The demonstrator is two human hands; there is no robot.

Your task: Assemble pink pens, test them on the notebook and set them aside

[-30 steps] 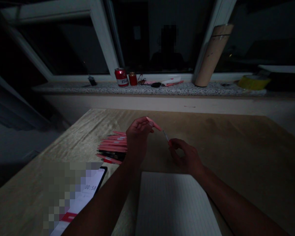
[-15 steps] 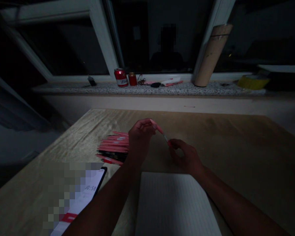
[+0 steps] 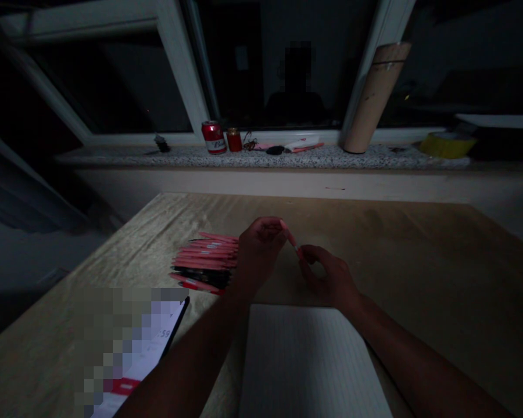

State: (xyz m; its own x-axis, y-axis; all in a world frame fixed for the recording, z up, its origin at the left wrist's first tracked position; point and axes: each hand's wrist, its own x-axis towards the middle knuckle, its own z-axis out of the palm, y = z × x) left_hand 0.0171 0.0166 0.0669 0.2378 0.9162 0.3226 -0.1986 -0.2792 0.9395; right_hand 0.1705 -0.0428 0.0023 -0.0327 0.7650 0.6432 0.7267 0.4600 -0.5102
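Observation:
My left hand (image 3: 260, 251) pinches the upper left end of a slim pink pen (image 3: 290, 237) above the table. At the pen's lower right end, the thumb and fingers of my right hand (image 3: 331, 276) are closed on it. A short pale stretch shows between the pink upper part and the reddish end at my right fingers. Just left of my left hand lies a pile of pens (image 3: 207, 253), mostly pink with several black ones; my wrist hides part of it. Below my hands lies an open lined notebook (image 3: 309, 360).
A phone (image 3: 154, 342) with a lit screen lies at the lower left, partly behind my left forearm. On the windowsill (image 3: 187, 157) stand a red can (image 3: 213, 138), a small red jar (image 3: 234, 140), a tall tan flask (image 3: 375, 101) and a yellow tape roll (image 3: 448, 145).
My left hand has moved right and slightly down, towards my right hand. The pale stretch between the pen's two pink parts has become shorter. My right hand stays almost still.

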